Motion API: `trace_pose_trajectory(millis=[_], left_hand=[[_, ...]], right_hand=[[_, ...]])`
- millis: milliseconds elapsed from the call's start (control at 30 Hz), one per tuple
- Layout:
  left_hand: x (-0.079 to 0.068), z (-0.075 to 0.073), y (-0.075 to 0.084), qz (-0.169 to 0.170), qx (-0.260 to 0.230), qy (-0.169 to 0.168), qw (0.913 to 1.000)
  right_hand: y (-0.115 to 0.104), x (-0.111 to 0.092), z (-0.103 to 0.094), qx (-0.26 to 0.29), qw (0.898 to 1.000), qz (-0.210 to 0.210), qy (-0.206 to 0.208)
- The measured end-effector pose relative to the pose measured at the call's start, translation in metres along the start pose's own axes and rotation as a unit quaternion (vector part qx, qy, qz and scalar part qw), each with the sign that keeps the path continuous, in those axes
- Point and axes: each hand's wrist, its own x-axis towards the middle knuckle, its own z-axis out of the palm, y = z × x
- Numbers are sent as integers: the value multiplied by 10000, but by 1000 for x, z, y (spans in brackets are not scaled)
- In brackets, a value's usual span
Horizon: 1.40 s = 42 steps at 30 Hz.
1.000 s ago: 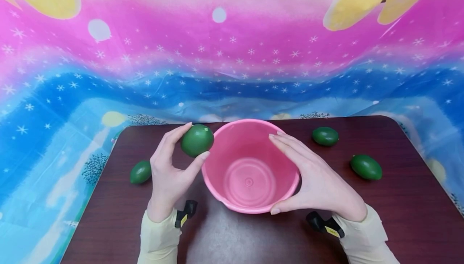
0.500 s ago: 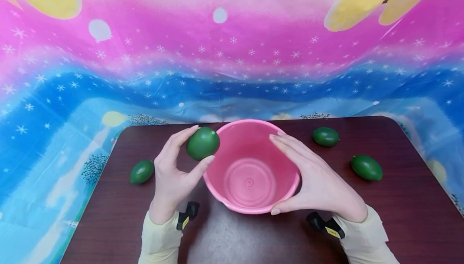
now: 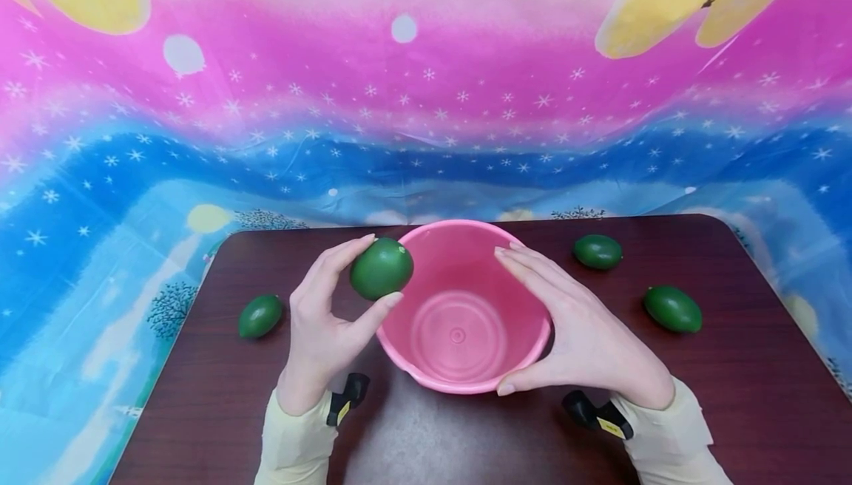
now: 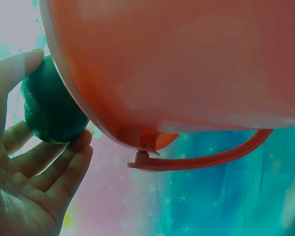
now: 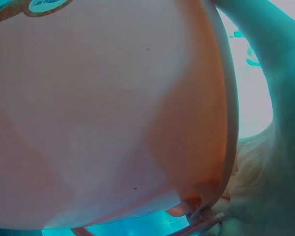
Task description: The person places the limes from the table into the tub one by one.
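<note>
The green fruit (image 3: 381, 269) was held clear of the table (image 3: 413, 441), and I judged the work barely begun: I saw nothing inside the pink bucket (image 3: 459, 263), while one loose fruit (image 3: 260, 316) lay untouched to its left and two more fruits (image 3: 597, 252) to its right. The left hand (image 3: 322, 326) pinched the green fruit between thumb and fingers, just at the bucket's left rim; whether they touched, I couldn't tell. The right hand (image 3: 586, 330), spread wide, gripped the opposite rim.
</note>
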Motion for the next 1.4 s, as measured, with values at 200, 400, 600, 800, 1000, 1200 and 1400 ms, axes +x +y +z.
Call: trace_pose_trajectory(millis=[200,400,600,800,1000,1200,1400], left_hand=[[0,2,2,-1,-9,-160,9999],[0,4,3,57,-23,-244,9997],[0,7,5,130,-172,-271,9994],[0,8,6,127,-247,-333,9991],[-1,8,9,202,-241,-345,9989],[1,8,11,300,-233,-352,9987],[-1,7,12,241,-224,-362,9988]], right_hand=[[0,0,0,10,10000,18,-9],[0,1,0,-20,10000,16,9],[0,0,0,-62,10000,27,8],[0,0,0,-54,10000,17,-20],[0,-1,0,-74,10000,22,-42],[0,-1,-1,-110,9999,43,-50],[0,0,0,-87,9999,28,-50]])
